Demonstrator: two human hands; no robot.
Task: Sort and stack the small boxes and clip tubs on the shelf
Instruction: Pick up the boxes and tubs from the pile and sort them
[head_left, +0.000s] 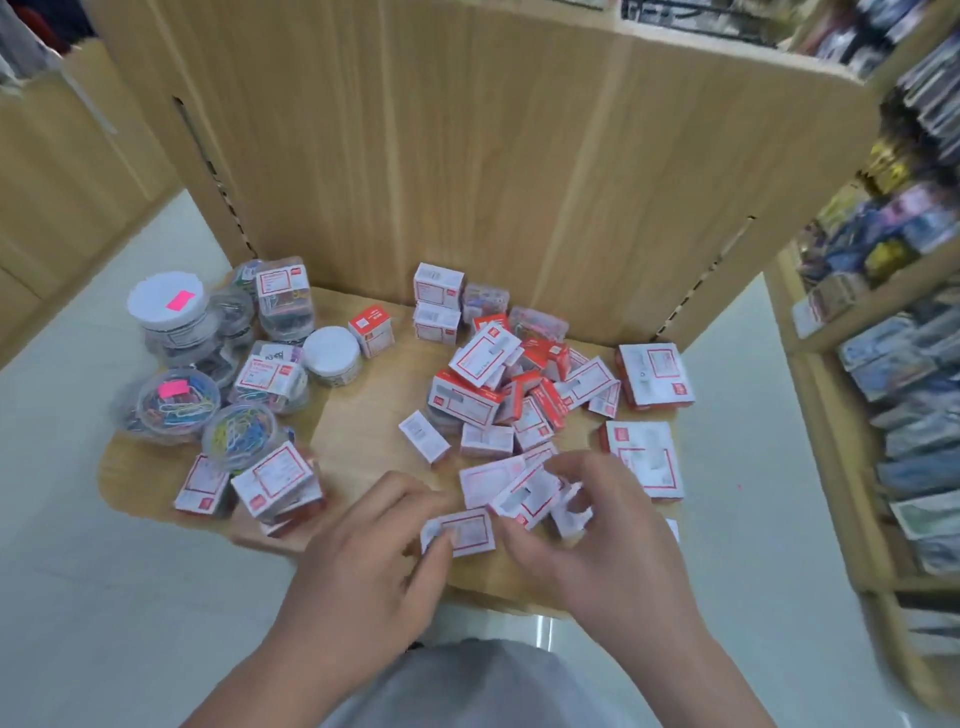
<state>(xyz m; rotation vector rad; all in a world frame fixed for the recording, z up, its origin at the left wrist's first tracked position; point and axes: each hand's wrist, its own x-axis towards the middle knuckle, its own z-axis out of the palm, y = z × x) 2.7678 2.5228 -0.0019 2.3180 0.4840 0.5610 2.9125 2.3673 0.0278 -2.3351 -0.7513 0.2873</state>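
Observation:
Several small red-and-white boxes lie in a loose heap (524, 389) on the wooden shelf (363, 415). Round clear clip tubs (174, 400) with coloured clips crowd the shelf's left side, some stacked with white lids (166, 301). My left hand (374, 551) pinches a small flat box (460, 530) near the front edge. My right hand (597, 530) curls its fingers round a few small boxes (530, 493) just right of it. Two larger flat boxes (654, 374) lie at the right.
A wooden back panel (493, 156) rises behind the shelf. Two boxes are stacked (436, 306) near the back, next to clear rectangular clip cases (535, 322). Shelves of packaged goods (893, 338) run along the right. White floor lies on both sides.

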